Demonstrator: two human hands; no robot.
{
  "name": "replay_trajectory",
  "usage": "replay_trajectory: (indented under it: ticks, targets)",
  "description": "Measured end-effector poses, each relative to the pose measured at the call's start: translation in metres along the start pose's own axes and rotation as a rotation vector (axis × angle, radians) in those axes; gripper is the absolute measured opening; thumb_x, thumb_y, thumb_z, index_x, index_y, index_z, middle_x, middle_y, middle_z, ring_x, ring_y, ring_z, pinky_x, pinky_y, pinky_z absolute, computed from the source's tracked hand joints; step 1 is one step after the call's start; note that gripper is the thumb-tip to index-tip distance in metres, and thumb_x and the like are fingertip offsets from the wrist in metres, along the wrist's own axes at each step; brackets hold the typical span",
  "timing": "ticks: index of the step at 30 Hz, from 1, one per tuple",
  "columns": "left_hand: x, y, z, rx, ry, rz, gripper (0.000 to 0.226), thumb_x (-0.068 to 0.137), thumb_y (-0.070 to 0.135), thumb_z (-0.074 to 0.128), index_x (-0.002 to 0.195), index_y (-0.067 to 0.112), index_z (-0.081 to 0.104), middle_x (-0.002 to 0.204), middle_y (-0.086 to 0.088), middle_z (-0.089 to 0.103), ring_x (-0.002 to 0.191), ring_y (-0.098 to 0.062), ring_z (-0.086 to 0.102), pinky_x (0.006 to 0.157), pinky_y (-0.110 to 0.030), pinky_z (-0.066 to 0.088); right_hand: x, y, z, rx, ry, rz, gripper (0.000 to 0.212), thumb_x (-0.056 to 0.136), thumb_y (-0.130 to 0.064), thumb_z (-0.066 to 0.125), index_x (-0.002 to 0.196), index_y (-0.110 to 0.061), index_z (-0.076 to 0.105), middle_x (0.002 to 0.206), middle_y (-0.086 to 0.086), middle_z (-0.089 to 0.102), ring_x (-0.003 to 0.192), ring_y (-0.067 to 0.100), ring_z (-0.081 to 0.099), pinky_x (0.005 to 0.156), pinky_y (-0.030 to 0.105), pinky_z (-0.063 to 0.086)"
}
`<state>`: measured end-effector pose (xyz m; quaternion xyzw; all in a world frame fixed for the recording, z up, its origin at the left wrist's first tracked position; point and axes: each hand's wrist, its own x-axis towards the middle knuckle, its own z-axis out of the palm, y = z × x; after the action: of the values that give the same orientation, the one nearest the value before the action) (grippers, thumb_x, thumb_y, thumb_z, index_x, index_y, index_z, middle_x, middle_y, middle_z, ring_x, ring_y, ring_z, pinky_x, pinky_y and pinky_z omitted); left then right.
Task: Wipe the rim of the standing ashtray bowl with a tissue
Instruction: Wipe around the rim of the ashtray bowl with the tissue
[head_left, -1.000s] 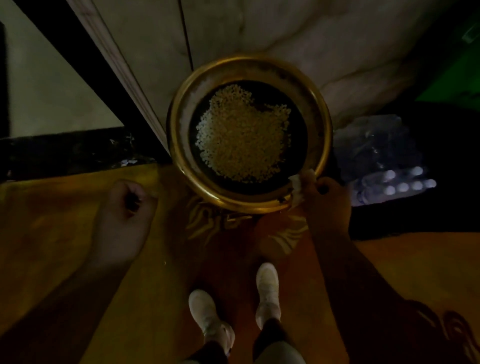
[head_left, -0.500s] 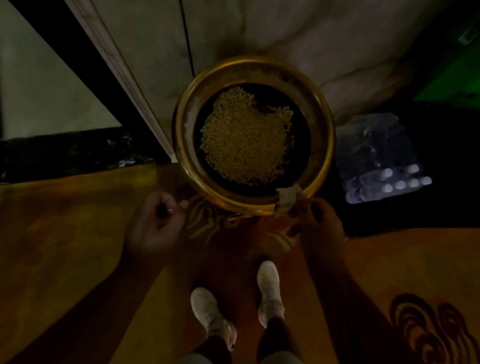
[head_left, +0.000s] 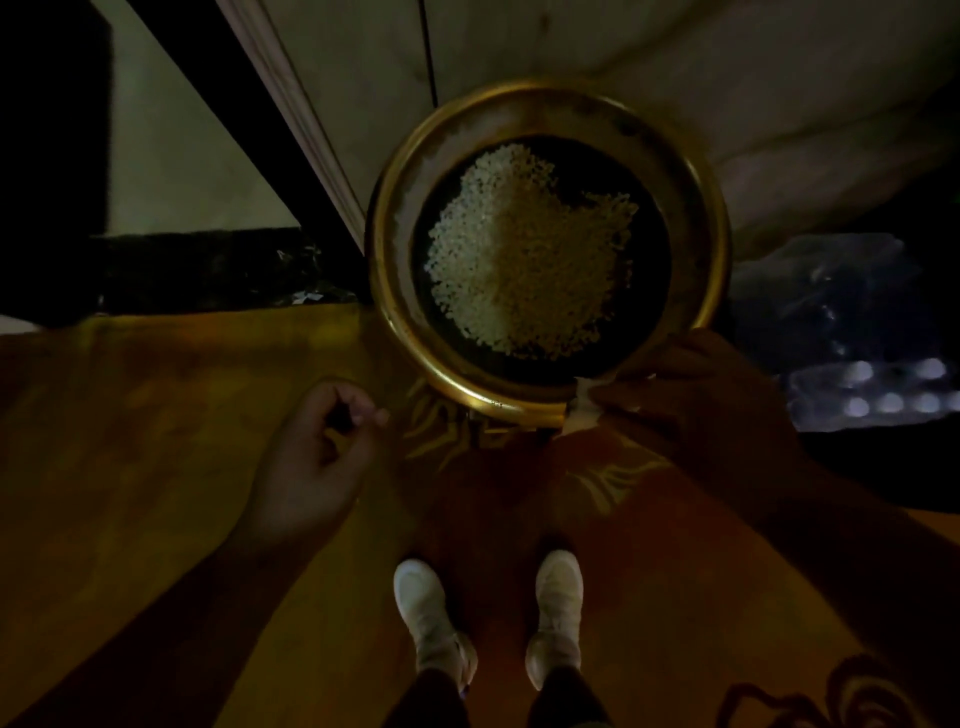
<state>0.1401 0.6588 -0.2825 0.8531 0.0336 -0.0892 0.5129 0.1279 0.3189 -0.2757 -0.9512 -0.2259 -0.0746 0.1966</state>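
- Where the patterned orange carpet meets a pale marble wall, the standing ashtray bowl rises, its round brass rim dull and smudged on the far side, brighter on the near arc.
- Pale gravel heaps on a dark inner disc inside the bowl.
- Right of the bowl, a plastic-wrapped pack of bottles lies near, crowding that side; left of the bowl the carpet is open.
- The right hand pinches a folded tissue against the bowl's near-right rim.
- The left hand hangs near the bowl's near-left, loosely curled, grasping nothing visible.
- Two white shoes stand below the bowl.
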Motion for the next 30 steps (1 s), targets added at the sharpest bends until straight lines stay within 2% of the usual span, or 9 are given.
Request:
replay_trajectory:
  ticks: [3, 7, 12, 15, 18, 20, 22, 27, 30]
  targets:
    - [-0.007, -0.002, 0.001, 0.015, 0.022, -0.013, 0.015, 0.098, 0.01, 0.064, 0.087, 0.018, 0.057, 0.085, -0.001, 0.061, 0.071, -0.002, 0.053, 0.054, -0.012, 0.039, 0.01, -0.004, 0.006, 0.008, 0.018, -0.046, 0.034, 0.09, -0.042, 0.058, 0.098, -0.019, 0.082, 0.094, 0.006, 0.076, 0.089, 0.019, 0.057, 0.079, 0.027, 0.037]
    - [-0.009, -0.003, 0.006, 0.019, 0.012, -0.009, 0.015, 0.098, 0.006, 0.062, 0.088, 0.017, 0.058, 0.086, 0.003, 0.062, 0.076, -0.004, 0.055, 0.062, -0.014, 0.041, 0.018, -0.018, 0.014, 0.053, 0.008, -0.011, 0.031, 0.089, -0.041, 0.059, 0.098, -0.021, 0.081, 0.088, 0.005, 0.075, 0.073, 0.029, 0.067, 0.072, 0.04, 0.051]
    - [-0.01, -0.011, 0.007, 0.051, -0.007, 0.016, 0.014, 0.099, 0.01, 0.062, 0.091, 0.022, 0.062, 0.09, 0.011, 0.066, 0.08, -0.004, 0.059, 0.062, -0.011, 0.041, 0.03, -0.049, 0.028, 0.089, 0.03, 0.095, 0.035, 0.088, -0.045, 0.057, 0.103, -0.024, 0.08, 0.082, 0.003, 0.074, 0.075, 0.029, 0.066, 0.069, 0.042, 0.051]
    - [-0.004, -0.013, 0.003, 0.121, -0.02, 0.071, 0.011, 0.096, 0.017, 0.064, 0.094, 0.027, 0.06, 0.094, 0.012, 0.063, 0.088, -0.007, 0.06, 0.065, -0.016, 0.04, 0.042, -0.07, 0.038, 0.116, 0.075, 0.158, 0.032, 0.087, -0.043, 0.062, 0.1, -0.02, 0.081, 0.083, 0.006, 0.074, 0.08, 0.031, 0.067, 0.073, 0.046, 0.052]
    - [0.014, -0.004, -0.004, 0.307, -0.009, 0.281, 0.027, 0.093, 0.026, 0.065, 0.119, 0.026, 0.058, 0.121, 0.008, 0.055, 0.109, 0.0, 0.053, 0.082, -0.022, 0.044, 0.053, -0.085, 0.045, 0.125, 0.131, 0.208, 0.037, 0.089, -0.047, 0.058, 0.094, -0.019, 0.081, 0.078, 0.006, 0.072, 0.079, 0.031, 0.065, 0.072, 0.046, 0.051]
    - [0.032, 0.004, -0.01, 0.436, -0.048, 0.423, 0.041, 0.094, 0.022, 0.063, 0.135, 0.017, 0.056, 0.141, -0.002, 0.05, 0.13, -0.013, 0.048, 0.1, -0.033, 0.045, 0.059, -0.093, 0.05, 0.135, 0.165, 0.252, 0.032, 0.089, -0.046, 0.063, 0.091, -0.02, 0.082, 0.076, 0.007, 0.07, 0.077, 0.032, 0.063, 0.068, 0.045, 0.05]
    - [0.047, 0.011, -0.015, 0.542, -0.094, 0.472, 0.051, 0.095, 0.018, 0.062, 0.144, 0.014, 0.051, 0.152, -0.009, 0.044, 0.14, -0.024, 0.043, 0.111, -0.043, 0.04, 0.065, -0.099, 0.057, 0.118, 0.172, 0.288, 0.03, 0.088, -0.045, 0.067, 0.091, -0.019, 0.082, 0.076, 0.008, 0.069, 0.076, 0.033, 0.062, 0.067, 0.043, 0.049]
    - [0.064, 0.017, -0.025, 0.556, -0.159, 0.481, 0.061, 0.093, 0.006, 0.058, 0.152, 0.013, 0.043, 0.161, -0.008, 0.036, 0.146, -0.022, 0.037, 0.116, -0.037, 0.036, 0.081, -0.109, 0.072, 0.076, 0.157, 0.364, 0.032, 0.085, -0.043, 0.068, 0.101, -0.017, 0.08, 0.085, 0.011, 0.07, 0.08, 0.036, 0.062, 0.072, 0.041, 0.047]
    - [0.071, 0.014, -0.034, 0.516, -0.159, 0.497, 0.065, 0.092, 0.001, 0.054, 0.155, 0.011, 0.038, 0.162, -0.008, 0.035, 0.149, -0.019, 0.034, 0.12, -0.026, 0.027, 0.095, -0.117, 0.08, 0.063, 0.213, 0.401, 0.026, 0.085, -0.037, 0.073, 0.098, -0.016, 0.079, 0.084, 0.01, 0.07, 0.078, 0.036, 0.063, 0.07, 0.039, 0.047]
